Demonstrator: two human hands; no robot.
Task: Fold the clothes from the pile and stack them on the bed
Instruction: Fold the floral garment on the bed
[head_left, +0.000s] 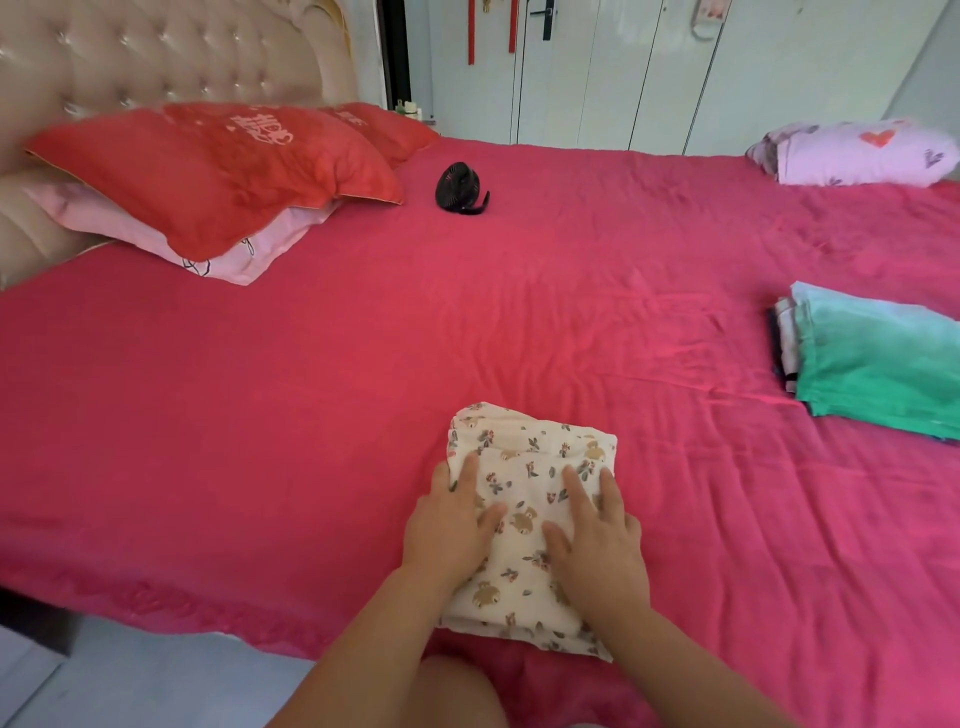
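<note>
Head view, one frame.

- Folded cream floral-print garment (524, 525): lies on the pink bed (311, 395) at 6 o'clock in view, near the bed's near edge. Compact rectangle, layers visible at its near edge.
- Left hand (451, 527): flat on the garment's 9 o'clock side, fingers (466, 480) straight and released, pressing down, grasping nothing.
- Right hand (597, 545): flat on the 3 o'clock side, fingers straight and spread, also released, palm on the cloth.
- Stack of folded clothes (878, 364): at 3 o'clock on the bed, well apart from the hands. Green-to-pale-blue piece on top, darker and white pieces showing beneath at its left edge.
- Red pillow (218, 176) at 10 o'clock, resting on a pink pillow (130, 223), against the tufted headboard (156, 52).
- Small black fan (460, 189) at 12 o'clock, just beside the red pillow.
- Lilac heart-print pillow (862, 153) at 2 o'clock.
</note>
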